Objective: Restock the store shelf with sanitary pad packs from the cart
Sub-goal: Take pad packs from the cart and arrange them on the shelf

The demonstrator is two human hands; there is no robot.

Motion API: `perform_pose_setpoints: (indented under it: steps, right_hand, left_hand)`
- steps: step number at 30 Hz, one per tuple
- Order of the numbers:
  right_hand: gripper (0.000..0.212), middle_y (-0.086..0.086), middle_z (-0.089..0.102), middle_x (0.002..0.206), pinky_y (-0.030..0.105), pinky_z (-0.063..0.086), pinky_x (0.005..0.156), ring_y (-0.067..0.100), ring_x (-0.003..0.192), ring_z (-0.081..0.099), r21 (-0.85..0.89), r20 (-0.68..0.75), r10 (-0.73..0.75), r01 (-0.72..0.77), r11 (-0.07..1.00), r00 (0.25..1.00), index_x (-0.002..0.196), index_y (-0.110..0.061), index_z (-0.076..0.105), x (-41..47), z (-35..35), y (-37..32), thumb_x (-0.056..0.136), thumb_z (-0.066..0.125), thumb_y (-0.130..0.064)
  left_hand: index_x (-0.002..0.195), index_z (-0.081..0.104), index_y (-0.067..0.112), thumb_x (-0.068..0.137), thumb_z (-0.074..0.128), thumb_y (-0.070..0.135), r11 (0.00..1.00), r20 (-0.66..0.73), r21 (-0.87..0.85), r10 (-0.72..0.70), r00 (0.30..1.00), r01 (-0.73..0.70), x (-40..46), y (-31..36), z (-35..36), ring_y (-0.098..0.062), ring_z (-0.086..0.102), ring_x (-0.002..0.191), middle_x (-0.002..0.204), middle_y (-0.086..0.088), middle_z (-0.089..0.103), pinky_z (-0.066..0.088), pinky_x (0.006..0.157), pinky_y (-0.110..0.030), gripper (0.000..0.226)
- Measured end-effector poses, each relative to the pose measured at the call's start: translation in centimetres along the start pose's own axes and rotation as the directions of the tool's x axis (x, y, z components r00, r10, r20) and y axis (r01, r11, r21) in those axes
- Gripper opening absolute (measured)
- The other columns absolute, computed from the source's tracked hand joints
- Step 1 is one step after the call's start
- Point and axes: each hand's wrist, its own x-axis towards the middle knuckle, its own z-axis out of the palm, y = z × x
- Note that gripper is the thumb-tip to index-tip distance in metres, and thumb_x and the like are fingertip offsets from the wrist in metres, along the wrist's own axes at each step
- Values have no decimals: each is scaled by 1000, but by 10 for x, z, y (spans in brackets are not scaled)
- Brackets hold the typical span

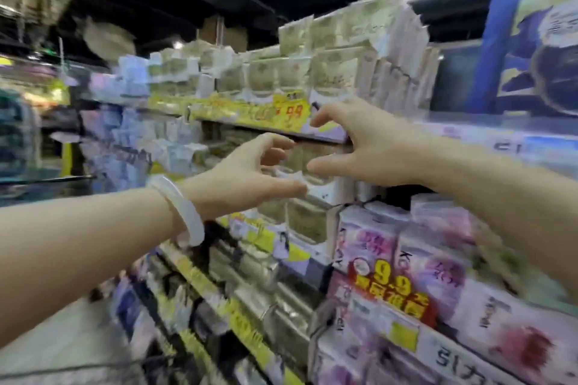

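The green-and-white sanitary pad packs (316, 162) stand in the middle shelf (266, 125) row, directly between and just beyond the two grips. The left hand (247, 178) is spread, fingers and thumb curved apart, holding nothing; the right hand (359, 147) mirrors it, fingers splayed and empty (whether either fingertip touches a pack is lost in blur). Above the right grip runs a yellow price strip (281, 112) with more green packs (331, 72) stacked over it. Below and to the right of the right grip sit pink-and-purple packs (438, 259) bearing a red price tag (394, 294). A pale bangle (178, 209) circles the left wrist.
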Motion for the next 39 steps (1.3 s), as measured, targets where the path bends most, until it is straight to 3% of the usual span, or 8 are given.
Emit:
perform_pose_setpoints:
  steps: [7, 12, 16, 24, 28, 31, 35, 39]
  right_hand:
    - [64, 14, 45, 131, 34, 37, 99, 28, 121, 43, 188, 324, -113, 53, 981, 939, 131, -14, 45, 60, 191, -110, 78, 66, -42]
    - [60, 14, 45, 128, 27, 32, 94, 26, 122, 41, 373, 554, -244, 25, 928, 796, 131, -12, 45, 89, 353, -201, 81, 67, -39]
    - [62, 11, 41, 135, 25, 31, 93, 24, 125, 40, 446, 697, -298, -68, 893, 652, 134, -13, 42, 94, 464, -262, 84, 65, -40]
    - [55, 15, 40, 133, 32, 35, 97, 30, 125, 39, 428, 860, -335, -185, 885, 385, 132, -11, 42, 63, 626, -310, 87, 61, -34]
    - [59, 14, 36, 138, 33, 37, 100, 31, 129, 38, 399, 901, -350, -173, 900, 259, 137, -10, 38, 31, 709, -323, 88, 60, -34]
    - [57, 14, 37, 141, 34, 35, 98, 32, 128, 37, 382, 919, -355, -168, 909, 172, 138, -8, 36, 7, 764, -334, 90, 58, -31]
    - [50, 13, 44, 138, 32, 34, 97, 29, 126, 40, 383, 903, -344, -120, 916, 257, 135, -10, 39, -20, 816, -348, 92, 57, -28]
    - [61, 8, 46, 135, 34, 35, 96, 28, 124, 39, 388, 840, -389, 80, 918, 379, 138, -16, 33, -38, 855, -361, 88, 60, -38]
  left_hand:
    - [128, 47, 21, 65, 80, 41, 883, -43, 154, -443, 896, 444, -109, -168, -72, -16, 54, 112, 122, -2, 54, 45, 99, -34, 73]
    - [134, 44, 12, 80, 74, 32, 714, 32, 206, -688, 725, 669, -193, -301, -107, -12, 49, 108, 115, 2, 48, 42, 87, -21, 65]
    - [140, 37, 14, 82, 70, 40, 549, 115, 189, -836, 537, 814, -254, -391, -124, -20, 44, 129, 142, -4, 43, 39, 107, -38, 72]
    - [143, 32, 9, 88, 64, 32, 184, 113, 124, -979, 170, 975, -357, -515, -106, -28, 48, 127, 145, -11, 42, 43, 101, -36, 67]
    - [144, 32, 10, 90, 61, 34, 25, 117, 232, -993, -3, 972, -419, -564, -78, -24, 52, 120, 143, -10, 44, 42, 84, -24, 66]
    - [146, 29, 15, 91, 59, 34, -46, 142, 313, -985, -95, 949, -460, -597, -57, -26, 49, 123, 144, -10, 40, 40, 86, -25, 65]
    - [143, 30, 16, 92, 59, 26, -84, 102, 391, -986, -133, 917, -497, -639, -34, -27, 44, 126, 144, -12, 34, 36, 91, -27, 59]
    - [143, 31, 7, 87, 57, 12, 33, 74, 523, -997, -6, 852, -535, -677, -17, -31, 36, 132, 146, -15, 33, 32, 105, -32, 62]
